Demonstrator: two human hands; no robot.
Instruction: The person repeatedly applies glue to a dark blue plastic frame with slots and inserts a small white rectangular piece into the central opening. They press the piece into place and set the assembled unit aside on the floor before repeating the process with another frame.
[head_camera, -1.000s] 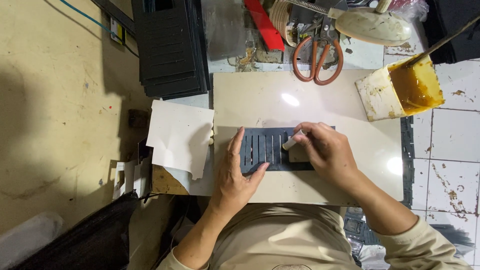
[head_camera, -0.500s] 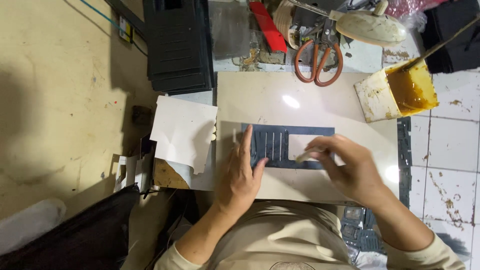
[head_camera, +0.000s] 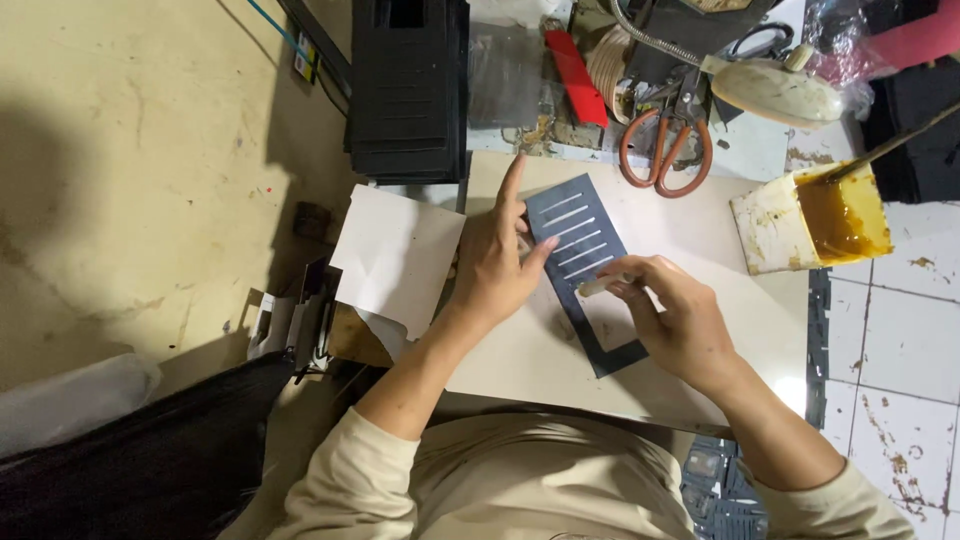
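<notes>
A dark blue-grey rectangular sheet with several parallel slots (head_camera: 585, 262) lies at an angle on a cream board (head_camera: 690, 370). My left hand (head_camera: 497, 262) rests flat on the sheet's left edge, index finger stretched toward the far end. My right hand (head_camera: 677, 318) pinches a small pale stick-like tool (head_camera: 598, 286), and its tip touches the sheet just below the slots. The near part of the sheet is partly hidden by my right hand.
A cream tub of amber glue (head_camera: 815, 218) with a brush stands at the right. Orange-handled scissors (head_camera: 665, 148) and a red strip (head_camera: 574, 62) lie beyond the board. A stack of black slotted sheets (head_camera: 408, 85) sits at the far left, white paper (head_camera: 397, 255) beside the board.
The slotted sheet has been turned from lying crosswise to pointing away from me at an angle. My left hand moved up along its left edge; my right hand stayed on it with the tool.
</notes>
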